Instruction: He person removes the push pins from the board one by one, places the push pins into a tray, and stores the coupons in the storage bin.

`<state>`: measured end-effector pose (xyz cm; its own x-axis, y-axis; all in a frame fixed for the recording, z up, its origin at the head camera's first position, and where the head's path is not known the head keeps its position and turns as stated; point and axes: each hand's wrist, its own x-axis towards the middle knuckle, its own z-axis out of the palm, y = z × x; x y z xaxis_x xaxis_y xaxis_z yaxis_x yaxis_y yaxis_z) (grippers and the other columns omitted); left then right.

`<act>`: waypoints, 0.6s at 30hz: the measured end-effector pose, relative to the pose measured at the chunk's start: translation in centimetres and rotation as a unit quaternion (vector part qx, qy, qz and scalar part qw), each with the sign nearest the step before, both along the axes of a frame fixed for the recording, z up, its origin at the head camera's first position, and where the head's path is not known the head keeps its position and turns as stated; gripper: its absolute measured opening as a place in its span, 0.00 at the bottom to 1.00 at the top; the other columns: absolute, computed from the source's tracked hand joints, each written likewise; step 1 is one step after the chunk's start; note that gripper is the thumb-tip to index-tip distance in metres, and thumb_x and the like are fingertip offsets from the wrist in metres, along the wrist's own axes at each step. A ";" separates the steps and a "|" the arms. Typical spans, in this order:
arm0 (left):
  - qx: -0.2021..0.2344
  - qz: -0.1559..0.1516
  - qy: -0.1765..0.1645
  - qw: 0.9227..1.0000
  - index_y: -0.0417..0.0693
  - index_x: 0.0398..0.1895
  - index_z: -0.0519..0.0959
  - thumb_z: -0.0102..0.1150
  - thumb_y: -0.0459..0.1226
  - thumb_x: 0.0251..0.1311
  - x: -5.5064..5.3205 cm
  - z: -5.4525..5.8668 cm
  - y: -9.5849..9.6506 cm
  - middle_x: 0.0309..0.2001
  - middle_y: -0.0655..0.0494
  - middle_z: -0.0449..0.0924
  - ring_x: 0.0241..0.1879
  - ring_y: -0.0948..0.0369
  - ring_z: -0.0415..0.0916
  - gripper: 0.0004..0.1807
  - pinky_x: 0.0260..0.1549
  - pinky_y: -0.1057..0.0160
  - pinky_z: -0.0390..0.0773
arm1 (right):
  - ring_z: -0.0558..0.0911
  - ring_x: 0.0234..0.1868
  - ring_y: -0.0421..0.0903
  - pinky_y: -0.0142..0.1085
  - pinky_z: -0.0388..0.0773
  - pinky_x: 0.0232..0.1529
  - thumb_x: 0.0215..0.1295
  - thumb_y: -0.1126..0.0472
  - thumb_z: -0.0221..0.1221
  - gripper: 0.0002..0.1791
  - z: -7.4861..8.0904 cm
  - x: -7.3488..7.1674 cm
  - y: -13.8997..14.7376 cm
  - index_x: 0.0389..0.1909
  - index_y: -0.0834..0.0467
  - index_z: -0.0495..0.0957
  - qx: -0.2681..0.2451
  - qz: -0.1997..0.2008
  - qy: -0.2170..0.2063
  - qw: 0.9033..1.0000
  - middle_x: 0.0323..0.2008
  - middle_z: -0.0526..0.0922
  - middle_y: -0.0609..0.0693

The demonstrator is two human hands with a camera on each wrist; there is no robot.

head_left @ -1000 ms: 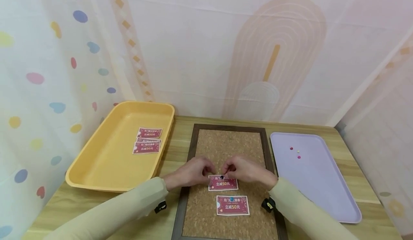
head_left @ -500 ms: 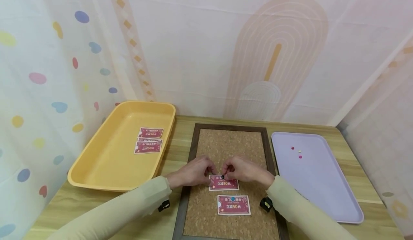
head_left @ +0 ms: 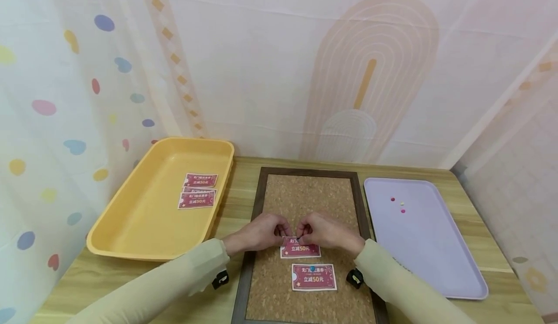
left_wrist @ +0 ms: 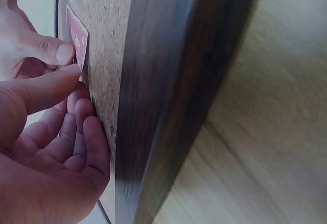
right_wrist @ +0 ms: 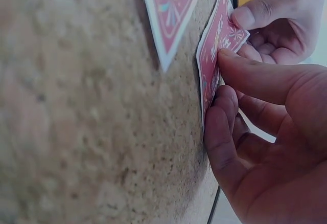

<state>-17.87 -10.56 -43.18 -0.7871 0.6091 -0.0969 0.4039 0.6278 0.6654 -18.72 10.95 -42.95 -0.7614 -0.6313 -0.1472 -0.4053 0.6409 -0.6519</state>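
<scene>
A red paper coupon lies on the framed cork board. My left hand pinches its upper left corner, thumb on the printed face and fingers behind, as the right wrist view shows. At the coupon's top edge, my right hand pinches a black push pin, mostly covered by the thumb and fingers. Whether the pin's point is in the cork cannot be seen. Just below, a second coupon is held to the board by a blue push pin.
A yellow tray at the left holds several more coupons. To the right, a lilac tray carries small red, pink and pale pins. A dark wooden frame borders the cork. Patterned curtains stand behind the wooden table.
The right hand's fingers have closed in over the black push pin, which shows less than before. The left hand stays on the coupon's corner. The head view has shifted slightly.
</scene>
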 end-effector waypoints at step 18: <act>0.020 0.004 -0.003 1.000 0.47 0.36 0.89 0.70 0.31 0.63 -0.8 -0.2 -1.0 0.36 0.57 0.88 0.36 0.67 0.78 0.03 0.39 0.63 0.79 | 0.74 0.25 0.38 0.34 0.71 0.28 0.67 0.66 0.68 0.08 0.1 0.1 -0.2 0.29 0.53 0.82 0.006 -0.017 -0.013 1.000 0.26 0.79 0.42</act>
<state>-18.67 -11.52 -43.42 -0.7911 0.6068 -0.0768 0.3952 0.6029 0.6930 -18.59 10.71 -42.89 -0.7788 -0.6025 -0.1747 -0.3656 0.6622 -0.6541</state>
